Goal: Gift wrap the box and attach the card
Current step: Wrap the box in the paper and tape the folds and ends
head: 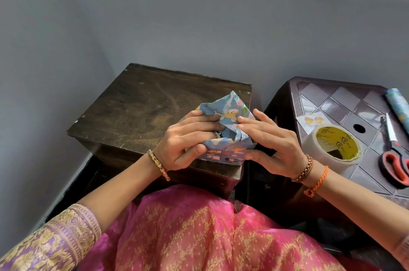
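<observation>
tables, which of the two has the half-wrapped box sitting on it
The dark wooden table in front of the person; the box in blue cartoon-print paper sits at its near right corner. The brown plastic stool with the diamond pattern holds tape and scissors instead.

Grey walls (pixel 199 16) meet in a corner beyond the hands; a dark wooden table (pixel 141 107) sits beneath them, a brown plastic stool (pixel 340 98) right.
</observation>
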Action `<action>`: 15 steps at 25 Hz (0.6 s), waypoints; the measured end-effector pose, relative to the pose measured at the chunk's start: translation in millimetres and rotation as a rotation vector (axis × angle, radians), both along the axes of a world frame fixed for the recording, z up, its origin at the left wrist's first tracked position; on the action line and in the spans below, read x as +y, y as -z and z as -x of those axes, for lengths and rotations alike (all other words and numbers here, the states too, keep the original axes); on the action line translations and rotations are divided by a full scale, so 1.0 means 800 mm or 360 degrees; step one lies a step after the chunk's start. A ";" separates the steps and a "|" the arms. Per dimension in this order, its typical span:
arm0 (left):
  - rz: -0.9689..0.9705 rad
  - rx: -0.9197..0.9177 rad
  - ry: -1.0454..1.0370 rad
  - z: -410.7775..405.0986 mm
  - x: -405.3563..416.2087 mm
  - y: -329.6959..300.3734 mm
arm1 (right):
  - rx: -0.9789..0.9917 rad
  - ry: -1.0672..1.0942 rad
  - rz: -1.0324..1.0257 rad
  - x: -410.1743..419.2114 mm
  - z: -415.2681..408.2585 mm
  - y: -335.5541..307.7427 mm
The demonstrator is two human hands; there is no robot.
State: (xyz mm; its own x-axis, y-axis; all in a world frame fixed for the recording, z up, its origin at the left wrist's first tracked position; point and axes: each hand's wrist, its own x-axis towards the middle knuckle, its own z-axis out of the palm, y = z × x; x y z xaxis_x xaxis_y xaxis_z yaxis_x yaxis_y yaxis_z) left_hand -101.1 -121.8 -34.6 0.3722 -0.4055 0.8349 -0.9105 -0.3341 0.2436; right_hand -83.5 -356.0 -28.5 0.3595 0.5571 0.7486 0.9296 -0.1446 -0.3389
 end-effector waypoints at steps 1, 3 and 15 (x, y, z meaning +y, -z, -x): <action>0.0001 -0.0016 -0.0004 -0.001 0.001 0.001 | -0.0022 -0.0024 0.0003 0.000 0.000 0.002; 0.0011 -0.0053 -0.0004 -0.003 -0.002 0.003 | -0.0081 -0.0060 0.0045 -0.001 -0.002 0.001; 0.0110 -0.0102 -0.0057 -0.010 -0.011 0.002 | 0.0282 0.0116 -0.0520 0.023 0.021 0.008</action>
State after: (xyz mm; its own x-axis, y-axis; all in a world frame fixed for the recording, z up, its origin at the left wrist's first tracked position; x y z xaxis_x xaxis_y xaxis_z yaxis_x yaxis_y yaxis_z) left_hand -92.9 -130.9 -36.2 0.3304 -0.3336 0.8829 -0.9128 -0.3508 0.2090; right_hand -100.2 -337.9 -34.7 0.5293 0.2674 0.8052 0.8437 -0.0662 -0.5327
